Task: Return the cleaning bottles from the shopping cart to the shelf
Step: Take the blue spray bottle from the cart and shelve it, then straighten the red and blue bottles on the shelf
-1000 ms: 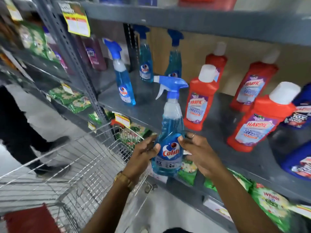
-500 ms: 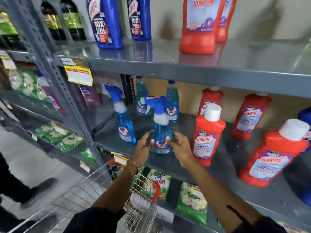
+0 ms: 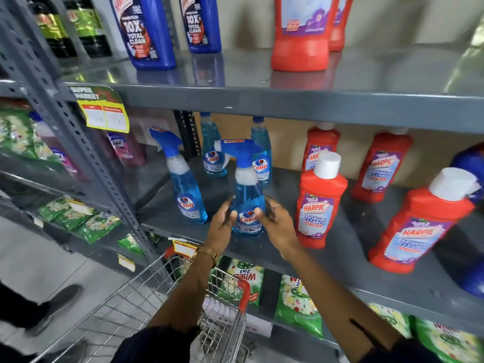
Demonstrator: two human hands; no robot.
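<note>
At the centre of the frame, on a grey metal shelf (image 3: 340, 258), a clear plastic spray bottle of blue liquid with a blue trigger head and a "Colin" label (image 3: 247, 203) stands upright near the shelf's front edge. The left hand (image 3: 222, 224) and the right hand (image 3: 277, 224) flank its lower body, fingers curved round either side and thumbs on the label; both hands are clasped on the bottle. A gold-coloured wristwatch (image 3: 207, 252) sits on the left wrist, and a ring shows on a right-hand finger.

Just left of the held bottle stands a second blue Colin spray bottle (image 3: 184, 184), tilted slightly in the wide-angle view. Behind, toward the back of the shelf, are two more blue Colin bottles (image 3: 213, 155) (their tops are hidden by the shelf above). To the right stands a red Harpic bathroom cleaner bottle with a white cap (image 3: 320, 203), close to the right hand, with more red Harpic bottles (image 3: 424, 224) farther right and behind.

In the upper part of the frame, a higher shelf carries tall blue bottles (image 3: 146, 32) and a red bottle (image 3: 301, 38). At lower centre, beneath the forearms, is a silver wire shopping cart (image 3: 146, 310) with a red corner guard. Green detergent packets (image 3: 298, 305) fill the shelf below. A dark shoe (image 3: 56, 302) appears at lower left.
</note>
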